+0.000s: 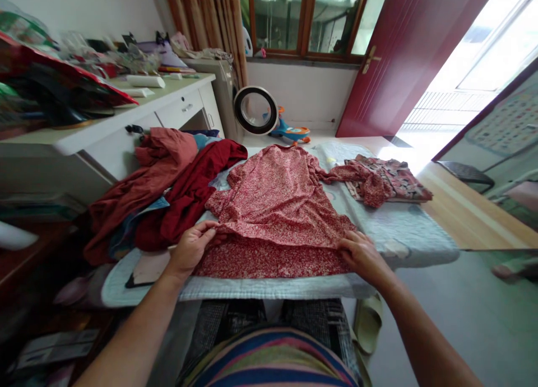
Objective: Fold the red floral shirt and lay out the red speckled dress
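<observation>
A red floral long-sleeved shirt (pixel 281 196) lies spread out in front of me, its collar end away from me. My left hand (pixel 195 244) pinches the near left edge of its upper layer. At the near right, my right hand (pixel 357 250) grips the same layer's edge. Between the two hands the edge is pulled fairly straight, and the under layer shows as a band closer to me. One sleeve reaches to the right, its cuff resting on a folded patterned garment (pixel 407 180).
The clothes lie on a pale blue quilted cloth (pixel 403 230) over a table (pixel 474 213). Heaped red garments (pixel 143 180) are on the left, near a phone-like flat item (pixel 149 266). A cluttered white desk (pixel 168 110), a washer with its round door (pixel 256 110) open, and a red door (pixel 378 56) stand beyond.
</observation>
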Demonstrator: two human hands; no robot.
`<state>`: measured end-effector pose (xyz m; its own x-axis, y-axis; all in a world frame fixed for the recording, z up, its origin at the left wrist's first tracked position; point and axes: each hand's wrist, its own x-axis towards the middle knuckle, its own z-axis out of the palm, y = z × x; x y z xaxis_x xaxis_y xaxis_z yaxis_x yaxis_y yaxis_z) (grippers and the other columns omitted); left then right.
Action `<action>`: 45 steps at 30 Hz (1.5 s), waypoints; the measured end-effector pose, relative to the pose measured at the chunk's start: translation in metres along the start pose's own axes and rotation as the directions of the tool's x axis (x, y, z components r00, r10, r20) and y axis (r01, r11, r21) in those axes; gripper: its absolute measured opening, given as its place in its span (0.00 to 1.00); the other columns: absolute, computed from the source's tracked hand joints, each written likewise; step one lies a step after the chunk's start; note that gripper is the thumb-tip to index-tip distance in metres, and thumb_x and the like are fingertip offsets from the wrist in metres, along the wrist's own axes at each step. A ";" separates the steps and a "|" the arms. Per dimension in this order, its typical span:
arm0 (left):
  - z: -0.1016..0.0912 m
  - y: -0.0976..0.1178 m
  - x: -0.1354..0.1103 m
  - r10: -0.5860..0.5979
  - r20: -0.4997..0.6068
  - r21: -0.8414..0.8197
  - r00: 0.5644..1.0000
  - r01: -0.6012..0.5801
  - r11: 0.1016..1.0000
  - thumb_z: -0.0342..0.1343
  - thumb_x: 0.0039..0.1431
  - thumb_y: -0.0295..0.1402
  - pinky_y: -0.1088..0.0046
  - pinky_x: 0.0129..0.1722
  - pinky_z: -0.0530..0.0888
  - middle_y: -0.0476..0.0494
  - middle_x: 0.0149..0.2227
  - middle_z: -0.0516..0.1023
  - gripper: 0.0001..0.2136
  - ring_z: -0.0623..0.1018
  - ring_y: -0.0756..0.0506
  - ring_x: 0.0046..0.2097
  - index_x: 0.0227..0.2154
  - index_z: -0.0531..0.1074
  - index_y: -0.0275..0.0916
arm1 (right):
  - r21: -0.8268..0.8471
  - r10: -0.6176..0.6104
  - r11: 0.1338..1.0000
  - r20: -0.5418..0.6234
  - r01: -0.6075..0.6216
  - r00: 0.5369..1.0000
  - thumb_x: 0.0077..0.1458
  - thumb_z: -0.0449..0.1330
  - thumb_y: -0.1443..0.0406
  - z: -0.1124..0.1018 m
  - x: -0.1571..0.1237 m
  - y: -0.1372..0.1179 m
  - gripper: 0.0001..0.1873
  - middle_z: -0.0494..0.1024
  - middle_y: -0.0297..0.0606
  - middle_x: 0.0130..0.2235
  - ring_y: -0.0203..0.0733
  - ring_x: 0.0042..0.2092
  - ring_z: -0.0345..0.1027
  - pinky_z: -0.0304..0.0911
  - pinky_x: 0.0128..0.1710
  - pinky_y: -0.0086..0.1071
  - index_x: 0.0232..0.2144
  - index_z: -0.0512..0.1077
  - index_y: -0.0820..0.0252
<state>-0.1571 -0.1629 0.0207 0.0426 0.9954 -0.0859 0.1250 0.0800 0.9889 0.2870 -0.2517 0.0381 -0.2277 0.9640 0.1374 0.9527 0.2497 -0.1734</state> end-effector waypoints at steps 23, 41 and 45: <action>0.006 0.001 -0.020 0.251 0.458 0.761 0.853 -0.522 0.385 0.47 0.54 0.27 0.65 0.52 0.72 0.42 0.50 0.74 0.19 0.76 0.43 0.49 0.47 0.74 0.42 | 0.134 0.178 0.975 0.023 -0.179 0.984 0.56 0.47 0.76 0.005 0.006 0.016 0.24 0.75 0.42 0.50 0.41 0.46 0.71 0.62 0.47 0.32 0.51 0.71 0.58; 0.012 0.007 -0.023 0.233 0.441 0.764 0.867 -0.499 0.410 0.48 0.59 0.37 0.69 0.43 0.73 0.43 0.42 0.78 0.12 0.78 0.44 0.40 0.32 0.77 0.42 | 0.113 0.180 0.974 0.130 -0.195 0.975 0.55 0.50 0.73 -0.003 0.004 0.015 0.18 0.76 0.42 0.42 0.41 0.42 0.71 0.62 0.46 0.31 0.44 0.74 0.59; 0.006 0.012 -0.027 0.337 0.372 0.732 0.865 -0.497 0.466 0.49 0.60 0.39 0.70 0.44 0.72 0.44 0.39 0.78 0.11 0.77 0.43 0.42 0.33 0.74 0.42 | 0.213 0.212 0.953 0.041 -0.216 0.976 0.51 0.51 0.75 -0.007 -0.003 0.018 0.24 0.78 0.42 0.44 0.42 0.44 0.71 0.63 0.47 0.33 0.49 0.72 0.59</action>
<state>-0.1510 -0.1892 0.0346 0.4478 0.8681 0.2140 0.7630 -0.4958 0.4147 0.3059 -0.2506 0.0417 -0.0283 0.9979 0.0577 0.9141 0.0492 -0.4024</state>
